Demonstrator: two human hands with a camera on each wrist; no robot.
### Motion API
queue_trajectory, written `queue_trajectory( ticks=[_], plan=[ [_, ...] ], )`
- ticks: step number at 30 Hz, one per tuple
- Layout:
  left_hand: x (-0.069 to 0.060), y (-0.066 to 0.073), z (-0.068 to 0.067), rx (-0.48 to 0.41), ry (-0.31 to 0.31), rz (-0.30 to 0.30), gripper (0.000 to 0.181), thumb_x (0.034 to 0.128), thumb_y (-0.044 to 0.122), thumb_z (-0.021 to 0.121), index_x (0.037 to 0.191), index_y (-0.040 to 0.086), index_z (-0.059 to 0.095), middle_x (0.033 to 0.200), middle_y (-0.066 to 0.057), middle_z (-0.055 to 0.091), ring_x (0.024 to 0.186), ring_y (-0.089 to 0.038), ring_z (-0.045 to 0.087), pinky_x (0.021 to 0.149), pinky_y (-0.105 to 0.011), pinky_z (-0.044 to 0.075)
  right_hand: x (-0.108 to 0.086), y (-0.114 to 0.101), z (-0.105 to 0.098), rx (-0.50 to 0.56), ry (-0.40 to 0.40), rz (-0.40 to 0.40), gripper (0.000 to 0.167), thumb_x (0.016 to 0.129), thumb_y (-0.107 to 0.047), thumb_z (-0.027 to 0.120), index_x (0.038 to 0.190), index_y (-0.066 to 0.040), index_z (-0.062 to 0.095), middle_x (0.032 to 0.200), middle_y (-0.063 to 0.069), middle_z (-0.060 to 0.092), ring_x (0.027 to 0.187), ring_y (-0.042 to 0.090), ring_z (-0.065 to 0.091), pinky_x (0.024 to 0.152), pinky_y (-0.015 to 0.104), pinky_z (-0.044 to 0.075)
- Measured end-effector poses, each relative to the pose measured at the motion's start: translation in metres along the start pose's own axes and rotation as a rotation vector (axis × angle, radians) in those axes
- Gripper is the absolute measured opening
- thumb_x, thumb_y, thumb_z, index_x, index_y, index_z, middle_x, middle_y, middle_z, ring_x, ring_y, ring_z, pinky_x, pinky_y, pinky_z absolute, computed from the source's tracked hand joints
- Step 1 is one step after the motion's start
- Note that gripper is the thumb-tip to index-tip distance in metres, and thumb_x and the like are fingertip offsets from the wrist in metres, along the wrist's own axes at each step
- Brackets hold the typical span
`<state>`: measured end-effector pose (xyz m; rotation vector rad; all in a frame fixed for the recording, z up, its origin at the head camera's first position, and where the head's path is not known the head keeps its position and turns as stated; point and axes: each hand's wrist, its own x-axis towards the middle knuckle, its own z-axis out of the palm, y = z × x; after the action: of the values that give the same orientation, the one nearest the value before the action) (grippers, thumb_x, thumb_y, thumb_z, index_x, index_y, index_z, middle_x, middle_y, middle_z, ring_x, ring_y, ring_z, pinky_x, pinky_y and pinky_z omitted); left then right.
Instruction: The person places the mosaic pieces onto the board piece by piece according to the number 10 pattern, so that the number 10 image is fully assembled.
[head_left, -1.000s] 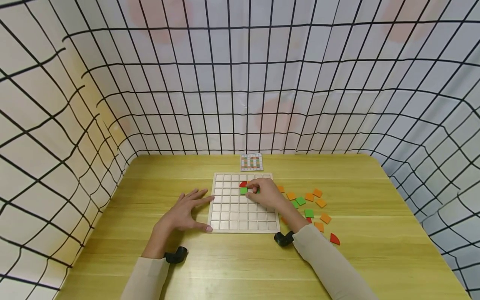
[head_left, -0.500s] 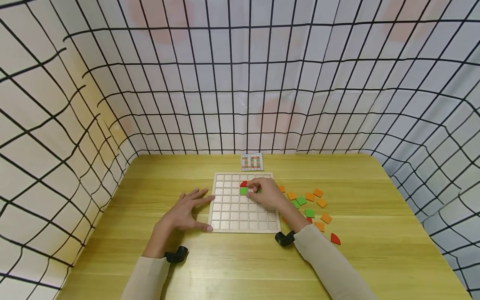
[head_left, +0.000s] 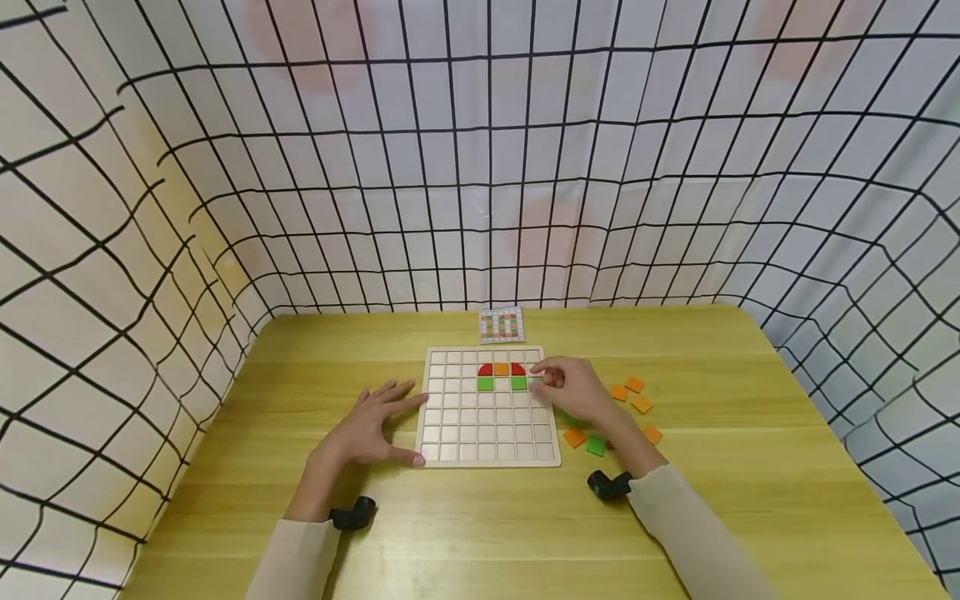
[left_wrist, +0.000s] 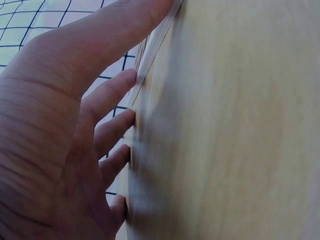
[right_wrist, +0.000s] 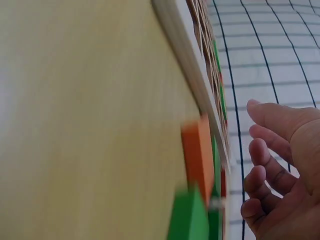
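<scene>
Five flat red/orange/green tiles (head_left: pixel 501 369)
I'd brace the square pale-wood board's (head_left: pixel 468 429) left edge: left hand (head_left: pixel 363 428) splayed, right hand's (head_left: pixel 579 389) fingertips apart.

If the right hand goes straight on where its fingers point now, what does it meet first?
In the head view, the right hand would first come to the red quarter-circle or green square nearest it on the board. Height is unclear; it may pass above them.

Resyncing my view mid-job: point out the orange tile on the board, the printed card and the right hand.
Orange tile (head_left: pixel 501 369): head view, middle of its top face.
Printed card (head_left: pixel 502 325): head view, middle of its printed grid.
Right hand (head_left: pixel 581 390): head view, back of the hand.
</scene>
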<state>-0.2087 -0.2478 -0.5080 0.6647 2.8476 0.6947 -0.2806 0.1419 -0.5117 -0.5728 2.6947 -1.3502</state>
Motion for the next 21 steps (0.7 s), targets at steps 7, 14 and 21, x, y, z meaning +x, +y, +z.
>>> queue_trajectory(
  ticks=[7,14,21],
  plan=[
    [0.000,0.000,0.000,-0.003,0.003,0.002,0.103,0.0681,0.068,0.085,0.155,0.028,0.048,0.169,-0.011,0.030,0.157,-0.044,0.020,0.122,-0.076,0.007,-0.021,0.018,-0.031,-0.048,0.066,0.021,0.029,0.093,-0.026,0.079,0.116,-0.009,0.075,0.088,0.002,0.064,0.073,0.018,0.051,0.062,0.024,0.043],
    [-0.001,0.002,0.000,-0.014,-0.002,-0.008,0.101,0.0683,0.066,0.086,0.155,0.028,0.049,0.169,-0.011,0.031,0.157,-0.044,0.020,0.122,-0.075,0.007,-0.041,0.038,-0.060,-0.166,0.112,0.039,0.033,0.095,-0.031,0.077,0.119,-0.009,0.074,0.087,0.000,0.064,0.072,0.017,0.050,0.065,0.027,0.043],
    [0.000,0.000,0.000,-0.006,-0.003,-0.006,0.101,0.0686,0.067,0.085,0.155,0.029,0.049,0.169,-0.011,0.031,0.157,-0.043,0.020,0.122,-0.075,0.008,-0.061,0.059,-0.083,-0.196,0.147,0.099,0.038,0.096,-0.034,0.075,0.122,-0.007,0.072,0.091,0.003,0.064,0.076,0.017,0.051,0.066,0.026,0.045]
  ],
)
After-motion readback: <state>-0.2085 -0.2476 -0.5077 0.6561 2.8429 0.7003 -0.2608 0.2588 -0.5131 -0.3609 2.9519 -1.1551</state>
